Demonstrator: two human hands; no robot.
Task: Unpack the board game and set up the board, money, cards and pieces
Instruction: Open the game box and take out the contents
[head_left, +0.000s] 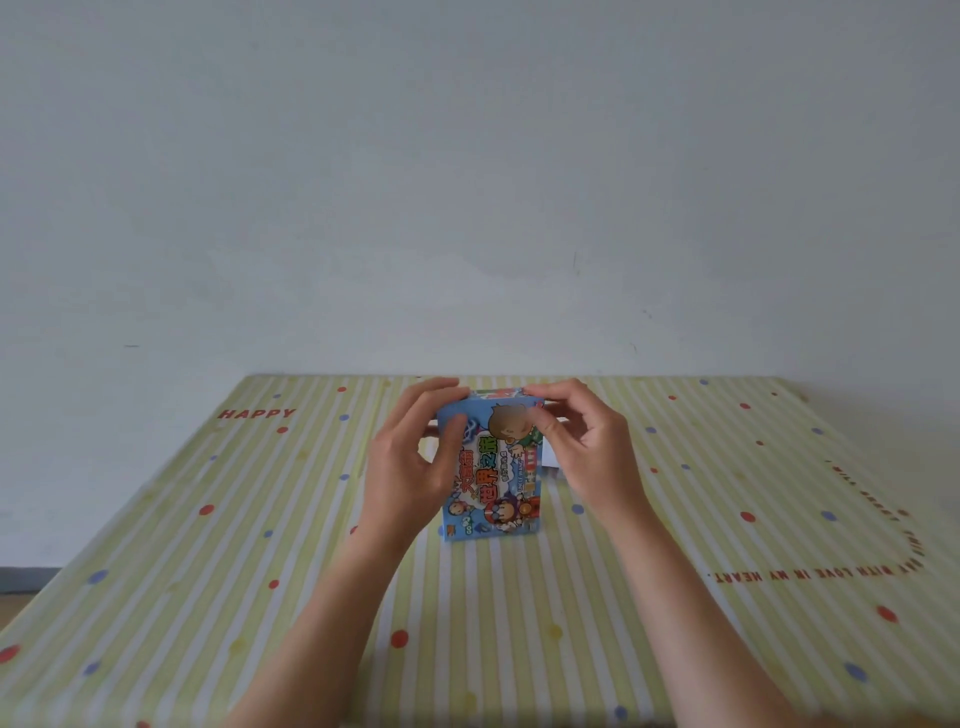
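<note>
**Board game box held on end, still closed**

At centre frame I see the blue board game box (491, 467) upright on the striped tablecloth (208, 571). The left hand (410, 457) grips its left edge, likely steadying it. The right hand (587, 447) pinches the top end, probably to open it.

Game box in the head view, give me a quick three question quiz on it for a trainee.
1. True or false: the game box stands upright on the tablecloth.
2. What holds it? A only the left hand, B only the right hand, C both.
3. Fill in: the red word at the tablecloth's far left reads ____.
Key: 1 true; 2 C; 3 HAPPY.
</note>
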